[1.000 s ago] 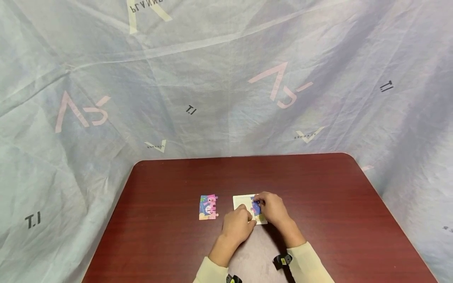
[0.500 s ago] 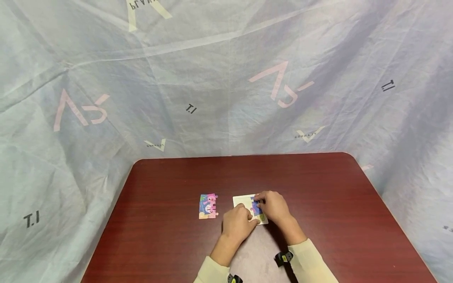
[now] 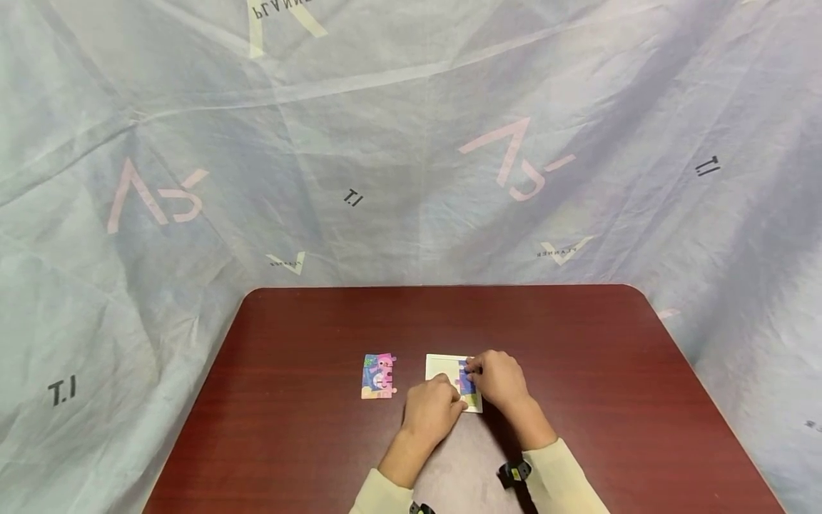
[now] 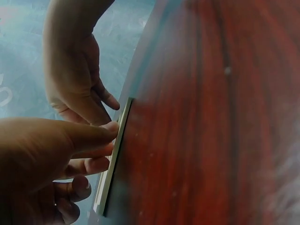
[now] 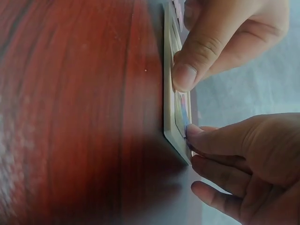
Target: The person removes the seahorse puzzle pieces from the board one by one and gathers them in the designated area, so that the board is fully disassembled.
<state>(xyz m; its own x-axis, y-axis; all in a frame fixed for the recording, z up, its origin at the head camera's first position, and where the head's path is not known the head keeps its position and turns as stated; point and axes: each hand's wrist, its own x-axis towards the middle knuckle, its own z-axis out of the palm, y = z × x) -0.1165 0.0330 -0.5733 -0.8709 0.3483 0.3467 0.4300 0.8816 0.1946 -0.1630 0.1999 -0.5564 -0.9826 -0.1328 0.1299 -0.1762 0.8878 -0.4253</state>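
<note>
A shallow cream puzzle tray lies on the table under both hands. Blue and green jigsaw pieces fill part of its right side; the left side shows bare. My left hand grips the tray from the near side, its thumb on the near rim and its other fingers bent over the tray. At the upper right of the tray, my right hand pinches a blue jigsaw piece between thumb and fingers, largely covered by them. Seen from the right wrist, the right thumb touches that piece just inside the rim.
Left of the tray, several joined pink and blue puzzle pieces lie flat on the dark red table. A pale printed cloth hangs behind the table and at both sides.
The tray has turned slightly clockwise, its near right corner coming a little closer to me. Both hands stay on it with small finger shifts. The joined pieces at left have not moved.
</note>
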